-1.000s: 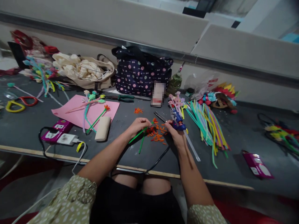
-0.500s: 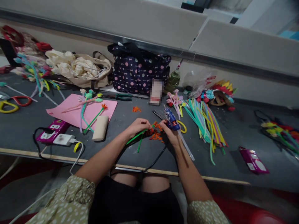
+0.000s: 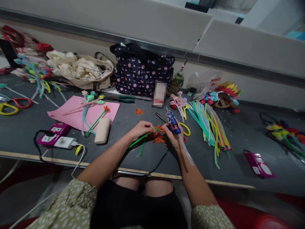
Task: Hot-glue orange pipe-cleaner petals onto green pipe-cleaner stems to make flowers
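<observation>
In the head view my left hand is closed, its fingertips pinching a green pipe cleaner with orange bits at its far end. Opposite it, my right hand is wrapped round a blue glue gun, nozzle pointing away from me. A long clear glue stick juts out of the gun's back over my forearm. Small orange pieces lie between the hands, partly covered by them. A second green stem lies just below my left hand. Scissors with a yellow handle rest beside the glue gun.
Left of my hands are a beige cylinder, a pink sheet with pipe-cleaner flowers, and a purple power strip. Colourful pipe cleaners lie to the right. A dotted bag and green-handled pliers are behind. A black cord crosses the table edge.
The glue gun has tilted and shifted slightly left in my right hand, its glue stick swinging left over my forearm. My left hand has barely moved.
</observation>
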Tool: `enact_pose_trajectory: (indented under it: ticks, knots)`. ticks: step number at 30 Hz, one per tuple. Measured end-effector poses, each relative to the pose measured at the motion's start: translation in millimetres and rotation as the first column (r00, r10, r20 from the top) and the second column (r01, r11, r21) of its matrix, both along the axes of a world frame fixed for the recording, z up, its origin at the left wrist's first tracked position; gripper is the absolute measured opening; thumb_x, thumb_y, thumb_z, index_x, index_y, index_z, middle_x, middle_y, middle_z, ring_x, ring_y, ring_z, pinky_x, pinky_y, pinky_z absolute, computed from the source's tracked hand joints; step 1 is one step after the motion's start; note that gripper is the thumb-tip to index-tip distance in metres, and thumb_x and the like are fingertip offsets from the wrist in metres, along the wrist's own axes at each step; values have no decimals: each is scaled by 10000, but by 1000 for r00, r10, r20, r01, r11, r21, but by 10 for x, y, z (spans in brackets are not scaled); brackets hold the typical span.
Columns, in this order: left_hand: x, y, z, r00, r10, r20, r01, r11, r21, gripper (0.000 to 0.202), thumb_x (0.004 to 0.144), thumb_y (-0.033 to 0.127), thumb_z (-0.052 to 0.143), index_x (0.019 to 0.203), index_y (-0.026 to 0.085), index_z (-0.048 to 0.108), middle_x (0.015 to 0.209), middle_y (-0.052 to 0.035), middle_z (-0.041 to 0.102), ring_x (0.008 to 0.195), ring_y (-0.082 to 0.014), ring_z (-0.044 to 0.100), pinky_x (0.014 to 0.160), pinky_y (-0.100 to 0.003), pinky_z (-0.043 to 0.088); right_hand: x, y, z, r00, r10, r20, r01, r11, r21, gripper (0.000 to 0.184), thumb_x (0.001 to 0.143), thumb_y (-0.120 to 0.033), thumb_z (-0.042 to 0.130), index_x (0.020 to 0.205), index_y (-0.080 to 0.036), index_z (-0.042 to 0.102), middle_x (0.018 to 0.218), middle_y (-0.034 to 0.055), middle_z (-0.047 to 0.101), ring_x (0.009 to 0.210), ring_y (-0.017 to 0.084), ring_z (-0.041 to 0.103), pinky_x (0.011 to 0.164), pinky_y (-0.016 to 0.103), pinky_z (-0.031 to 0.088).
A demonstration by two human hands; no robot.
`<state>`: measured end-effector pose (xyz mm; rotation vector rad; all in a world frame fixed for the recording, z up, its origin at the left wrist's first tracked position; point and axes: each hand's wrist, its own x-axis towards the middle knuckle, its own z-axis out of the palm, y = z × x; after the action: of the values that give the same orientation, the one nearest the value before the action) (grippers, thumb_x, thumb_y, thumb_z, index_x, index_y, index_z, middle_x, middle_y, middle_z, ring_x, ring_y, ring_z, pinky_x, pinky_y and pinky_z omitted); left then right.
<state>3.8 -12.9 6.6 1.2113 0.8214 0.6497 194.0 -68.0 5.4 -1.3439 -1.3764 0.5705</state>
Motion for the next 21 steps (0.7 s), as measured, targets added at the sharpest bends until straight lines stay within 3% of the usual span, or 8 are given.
enact_pose_trajectory:
  ticks: [9,21]
  knots:
    - [-9,-24,44,1000,-3,9,3,1000,7,144,629,278,724,633,139,684,610,-21,652,532,-96,512,549,-228,373,-88,-46,137,1000,-24,-20,23,999,-38,189,792,-394,700,827,-241,594,782,-7,649,683,162,577,697,308,481]
    - [-16,-21,17,999,-11,37,10,1000,22,170,639,286,739,661,125,689,626,-24,657,531,-88,502,532,-218,345,-73,-43,102,999,-16,30,17,1000,-26,160,799,-366,698,832,-246,597,779,-9,652,706,164,601,705,310,493]
